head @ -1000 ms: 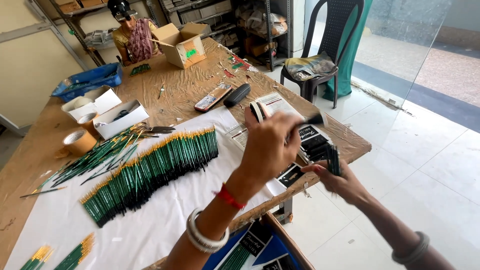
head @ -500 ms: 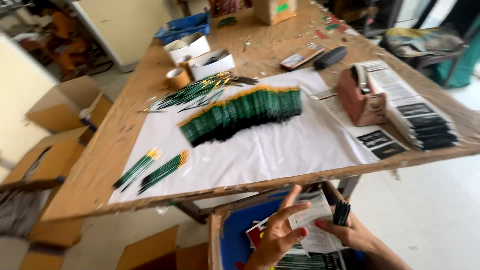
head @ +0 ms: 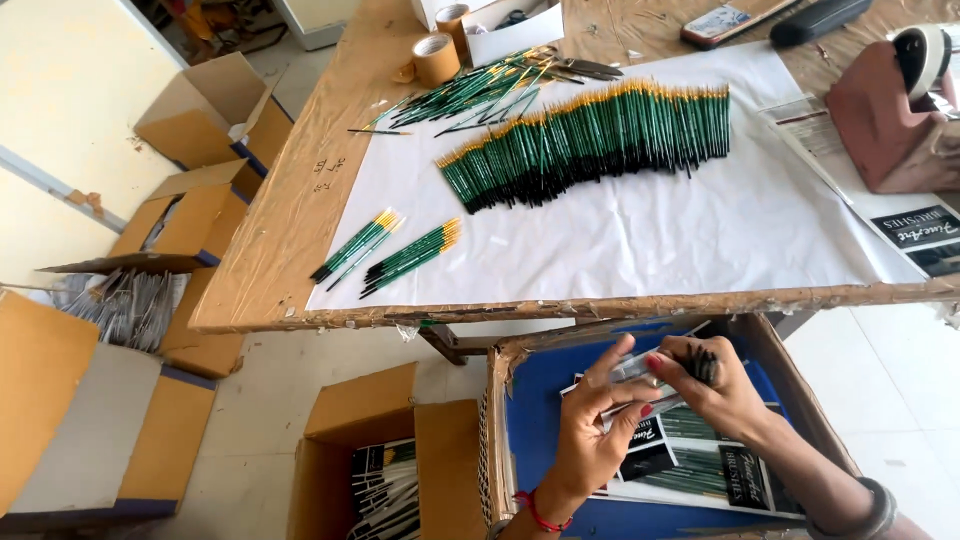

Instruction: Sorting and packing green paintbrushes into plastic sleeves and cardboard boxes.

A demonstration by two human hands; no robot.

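- Your left hand (head: 590, 430) and right hand (head: 715, 385) meet over a blue-lined carton (head: 540, 400) below the table edge; both are closed on one clear flat packet (head: 640, 385) between them.
- Left fingers lie along the packet's long side, thumb underneath. Right fingers pinch its far end, where a dark bunch of brush tips shows against your knuckles.
- Packet contents hard to make out: plastic glare and your fingers cover most of it.
- Under your hands, inside the carton, lie packed brush sets (head: 690, 470) with black label panels and white lettering; the stack is partly hidden by your wrists.
- Left of that, an open brown box (head: 370, 450) holds more black-and-white packets, cut off at the bottom edge.
- Further left on the floor, folded brown cartons (head: 190, 225) with blue trim.
- Above, the wooden table (head: 290, 230) carries a white sheet (head: 640, 230). Two small bundles of green-handled brushes (head: 395, 250) lie near its front left corner.
- Beyond, a long fanned row of green brushes (head: 590, 145) with yellow ends.
- Right edge: black printed cards (head: 920, 235), partly out of frame, and a reddish tape dispenser (head: 885, 115).
- Far side: tan tape rolls (head: 437, 55), a loose brush heap (head: 480, 90).
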